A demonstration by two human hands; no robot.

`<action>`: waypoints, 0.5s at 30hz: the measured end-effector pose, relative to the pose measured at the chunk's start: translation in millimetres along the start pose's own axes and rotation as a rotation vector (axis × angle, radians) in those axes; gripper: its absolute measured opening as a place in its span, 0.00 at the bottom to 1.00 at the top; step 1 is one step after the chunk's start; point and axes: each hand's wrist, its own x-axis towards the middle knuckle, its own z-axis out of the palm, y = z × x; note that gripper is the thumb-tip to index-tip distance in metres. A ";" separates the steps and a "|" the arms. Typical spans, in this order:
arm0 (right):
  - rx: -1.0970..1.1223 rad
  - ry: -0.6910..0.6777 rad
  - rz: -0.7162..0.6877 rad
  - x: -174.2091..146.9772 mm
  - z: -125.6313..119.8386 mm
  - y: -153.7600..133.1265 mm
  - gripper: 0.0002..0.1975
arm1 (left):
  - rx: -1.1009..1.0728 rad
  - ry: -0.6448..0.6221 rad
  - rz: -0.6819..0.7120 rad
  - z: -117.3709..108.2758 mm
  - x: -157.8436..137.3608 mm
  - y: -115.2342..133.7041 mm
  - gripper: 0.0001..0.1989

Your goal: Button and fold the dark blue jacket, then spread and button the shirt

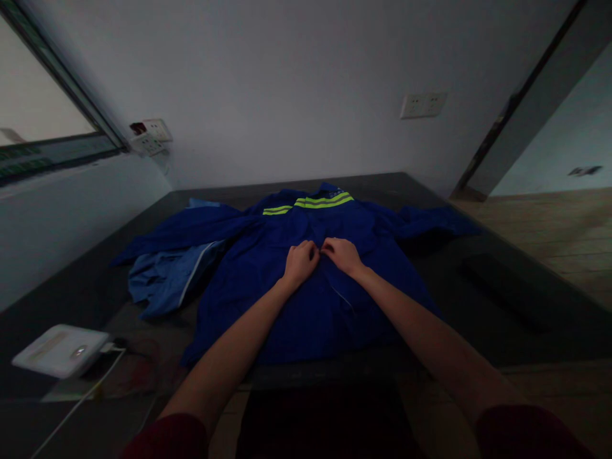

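where a creased blue jacket point(306, 322) spreads, both hands point(300, 262) point(343, 254), fingers point(329, 243) pinching its front

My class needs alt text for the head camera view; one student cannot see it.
A person's left hand and right hand are close together on a blue garment with yellow bands, spread across a dark table. Lighter blue cloth and a white device lie to the left.

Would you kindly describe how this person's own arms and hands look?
Dark red sleeves stop short of the bare forearms. The left hand and right hand are ungloved, with no watch or bracelet visible on either wrist.
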 end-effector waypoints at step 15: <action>0.752 -0.038 0.090 9.5 12.7 18.7 0.11 | -0.015 -0.004 -0.039 -0.4 0.1 -3.1 0.05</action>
